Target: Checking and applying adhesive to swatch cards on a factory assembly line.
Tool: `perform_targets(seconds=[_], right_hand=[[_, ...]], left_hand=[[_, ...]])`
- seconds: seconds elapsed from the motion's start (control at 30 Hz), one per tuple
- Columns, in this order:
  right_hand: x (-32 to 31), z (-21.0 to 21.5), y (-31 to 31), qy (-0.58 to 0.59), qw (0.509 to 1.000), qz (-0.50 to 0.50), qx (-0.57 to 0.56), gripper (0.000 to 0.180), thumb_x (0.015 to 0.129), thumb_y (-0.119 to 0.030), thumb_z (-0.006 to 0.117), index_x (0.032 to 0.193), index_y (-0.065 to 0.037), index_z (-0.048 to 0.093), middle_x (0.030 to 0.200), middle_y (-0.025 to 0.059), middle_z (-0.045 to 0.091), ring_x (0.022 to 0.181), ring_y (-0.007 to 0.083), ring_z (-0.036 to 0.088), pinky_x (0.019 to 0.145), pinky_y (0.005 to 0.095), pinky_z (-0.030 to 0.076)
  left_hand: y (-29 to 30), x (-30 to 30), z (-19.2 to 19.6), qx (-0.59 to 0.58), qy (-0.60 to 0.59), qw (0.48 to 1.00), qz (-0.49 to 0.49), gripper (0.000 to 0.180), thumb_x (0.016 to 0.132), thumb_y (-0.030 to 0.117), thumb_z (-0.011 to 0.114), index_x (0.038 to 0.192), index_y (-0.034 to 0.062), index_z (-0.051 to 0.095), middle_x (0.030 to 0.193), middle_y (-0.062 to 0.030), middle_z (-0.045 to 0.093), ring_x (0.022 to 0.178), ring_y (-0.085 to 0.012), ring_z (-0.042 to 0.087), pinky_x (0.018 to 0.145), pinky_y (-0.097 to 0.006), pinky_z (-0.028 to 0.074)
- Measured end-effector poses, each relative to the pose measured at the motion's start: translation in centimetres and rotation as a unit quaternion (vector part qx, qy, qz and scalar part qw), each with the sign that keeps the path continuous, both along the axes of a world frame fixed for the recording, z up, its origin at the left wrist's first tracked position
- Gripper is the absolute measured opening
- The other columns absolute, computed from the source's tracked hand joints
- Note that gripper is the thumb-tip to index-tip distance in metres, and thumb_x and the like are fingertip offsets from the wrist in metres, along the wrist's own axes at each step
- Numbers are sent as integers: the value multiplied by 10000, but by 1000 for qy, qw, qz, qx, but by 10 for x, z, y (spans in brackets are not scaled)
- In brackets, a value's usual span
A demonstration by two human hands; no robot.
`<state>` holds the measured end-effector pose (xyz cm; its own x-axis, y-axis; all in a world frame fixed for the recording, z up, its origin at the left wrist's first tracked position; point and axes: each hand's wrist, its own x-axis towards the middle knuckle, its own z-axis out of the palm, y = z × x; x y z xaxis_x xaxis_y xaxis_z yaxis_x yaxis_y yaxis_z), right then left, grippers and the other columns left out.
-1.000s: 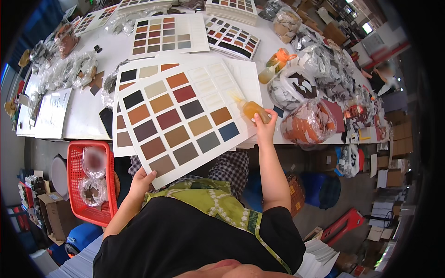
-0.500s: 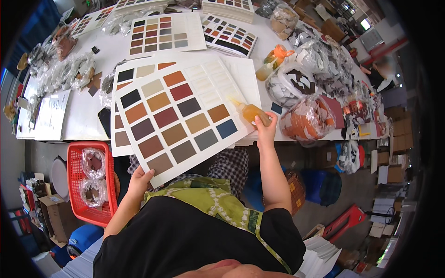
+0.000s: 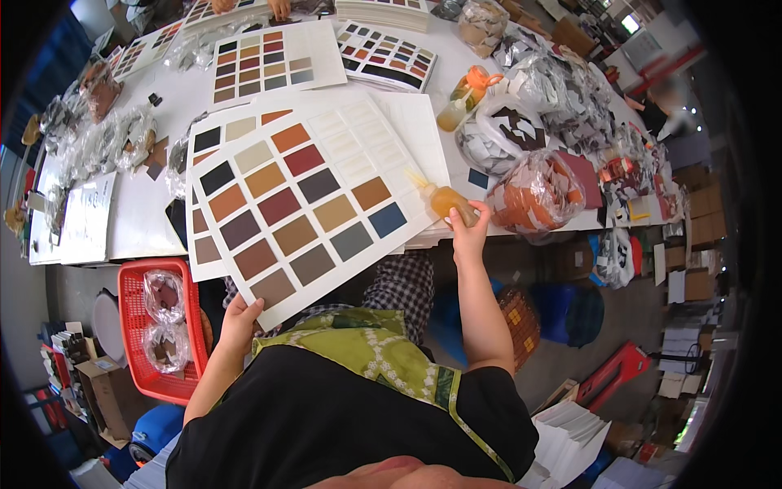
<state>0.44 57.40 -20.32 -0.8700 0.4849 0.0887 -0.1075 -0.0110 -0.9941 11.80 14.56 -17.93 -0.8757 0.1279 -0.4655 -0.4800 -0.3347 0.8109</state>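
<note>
Swatch card and squeeze bottle in two bare hands, 12 o'clock being away from the wearer. The left hand (image 3: 242, 316) pinches the near corner of the colour swatch card (image 3: 303, 213), thumb above and fingers hidden beneath. The right hand (image 3: 467, 226), well apart from the left, is wrapped around the body of the amber squeeze bottle (image 3: 447, 203), which lies at 2 o'clock from the left hand. The bottle's long axis runs from 4 to 10 o'clock, its pale nozzle (image 3: 417, 178) leading toward the blank cells (image 3: 346, 147) at the card's upper right; the right hand is the nearer to these. Whether the nozzle touches the card cannot be told. The card overhangs the near edge of the white table (image 3: 183, 94) and overlaps a second swatch card (image 3: 204, 247) showing at 9 o'clock. From the right hand, another squeeze bottle (image 3: 450, 118) stands at 12 o'clock and a bag of rust-coloured pieces (image 3: 538, 191) at 2.
</note>
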Motion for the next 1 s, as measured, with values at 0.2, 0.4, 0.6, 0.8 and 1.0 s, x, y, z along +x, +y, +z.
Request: perform_targets(seconds=[0.2,0.4,0.6,0.8,1.0], right_hand=[[12,11,1,-32,995,15,-96,385,818,-65,646,1097,-116,386,1019,80,523,832,145,560,603,246,496],[16,1,18,-39,998,-47,-4,378,819,-74,647,1095,-124,395,1027,76,529,826,143,561,597,236,491],[29,9,6,-50,994,41,-88,378,817,-71,650,1095,-126,399,1023,64,532,816,129,559,584,229,483],[41,14,25,-43,990,-1,-138,375,822,-67,636,1101,-133,394,1023,64,529,804,133,566,569,225,476],[46,2,28,-55,997,-42,-24,377,818,-66,642,1095,-123,394,1014,76,519,794,133,562,577,219,479]], left_hand=[[0,1,-1,-1,-11,1000,10,336,908,73,468,1238,17,439,1075,-94,583,841,-203,616,610,-345,554],[0,1,-1,2,-5,1000,14,336,904,76,475,1232,12,441,1071,-97,585,832,-213,620,609,-353,556],[0,0,-1,12,-7,1000,27,321,901,64,468,1216,7,449,1054,-102,591,813,-208,624,607,-349,557],[1,-2,2,-6,4,1000,16,297,900,60,460,1190,-2,463,1036,-101,595,795,-207,628,597,-338,558],[1,-3,3,-2,0,1000,20,288,900,63,463,1180,-5,469,1008,-100,603,787,-204,629,598,-339,559]])
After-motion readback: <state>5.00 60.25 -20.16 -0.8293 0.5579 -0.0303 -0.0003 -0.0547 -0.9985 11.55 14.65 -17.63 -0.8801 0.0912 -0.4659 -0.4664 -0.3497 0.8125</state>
